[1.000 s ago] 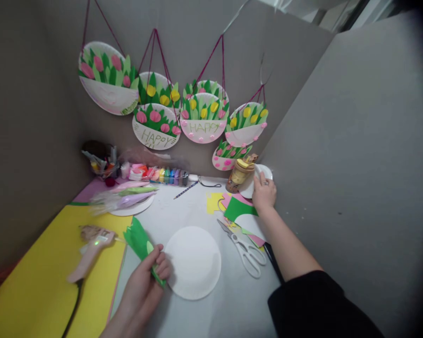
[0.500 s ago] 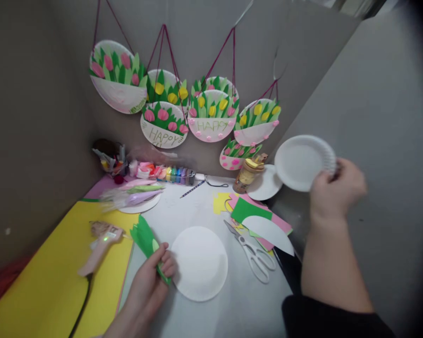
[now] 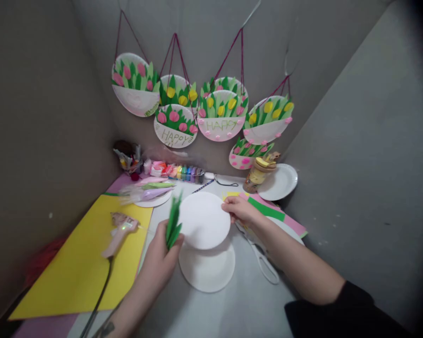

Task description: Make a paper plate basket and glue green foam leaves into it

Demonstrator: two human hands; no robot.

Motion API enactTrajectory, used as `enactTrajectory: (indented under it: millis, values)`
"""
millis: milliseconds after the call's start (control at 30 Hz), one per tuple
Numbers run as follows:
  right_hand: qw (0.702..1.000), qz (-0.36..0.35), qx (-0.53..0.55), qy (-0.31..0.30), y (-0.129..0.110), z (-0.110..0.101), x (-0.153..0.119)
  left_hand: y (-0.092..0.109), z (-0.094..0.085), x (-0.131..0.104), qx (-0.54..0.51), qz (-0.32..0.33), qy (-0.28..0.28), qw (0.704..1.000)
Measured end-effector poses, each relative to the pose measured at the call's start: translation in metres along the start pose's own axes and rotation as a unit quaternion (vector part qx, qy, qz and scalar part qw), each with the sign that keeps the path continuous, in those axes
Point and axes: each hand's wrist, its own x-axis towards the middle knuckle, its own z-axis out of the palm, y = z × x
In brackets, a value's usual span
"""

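My right hand (image 3: 240,210) grips the right edge of a white paper plate (image 3: 205,221), held tilted above the table. Below it, partly covered, a second paper plate (image 3: 207,272) lies on the pale work surface. My left hand (image 3: 164,249) is closed around a bundle of green paper leaves (image 3: 174,220), whose tips point upward. The held plate's left edge comes close to the left hand; whether they touch I cannot tell. White-handled scissors (image 3: 264,265) lie partly hidden beneath my right forearm.
A glue gun (image 3: 121,232) with a black cord rests on yellow paper (image 3: 81,263) at left. Coloured paper sheets (image 3: 268,208) and a cup (image 3: 257,176) are at right. Clay packs (image 3: 183,172) line the back. Finished plate baskets (image 3: 220,126) hang on the wall.
My right hand has brought the plate from the far right to the middle, above the lying plate. The leaf bundle in my left hand has turned more upright.
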Motion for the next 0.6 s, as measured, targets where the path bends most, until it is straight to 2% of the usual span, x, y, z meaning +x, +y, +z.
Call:
enactTrajectory:
  millis: [67,133,233,333,467,533,600]
  values:
    - [0.999,0.017,0.001,-0.047,0.007,0.013,0.001,0.011,0.002,0.008,0.103,0.056,-0.03,0.993]
    - [0.996,0.035,0.01,-0.086,0.01,0.023,0.002,0.015,0.008,0.017,0.163,0.041,-0.038,0.985]
    - [0.991,0.055,0.057,-0.111,0.011,0.03,0.001,0.011,0.017,0.032,0.205,0.03,-0.045,0.977]
    - [0.986,0.072,0.113,-0.102,0.012,0.03,-0.002,0.006,0.019,0.043,0.278,0.06,-0.079,0.955]
    - [0.979,0.093,0.166,-0.076,0.017,0.022,-0.004,0.011,0.014,0.052,0.355,0.144,-0.129,0.915]
    - [0.973,0.095,0.204,-0.059,0.019,0.014,0.0,0.014,0.007,0.056,0.333,0.189,-0.11,0.917]
    - [0.968,0.083,0.235,-0.027,0.02,0.003,0.007,0.013,-0.001,0.059,0.291,0.206,-0.06,0.932]
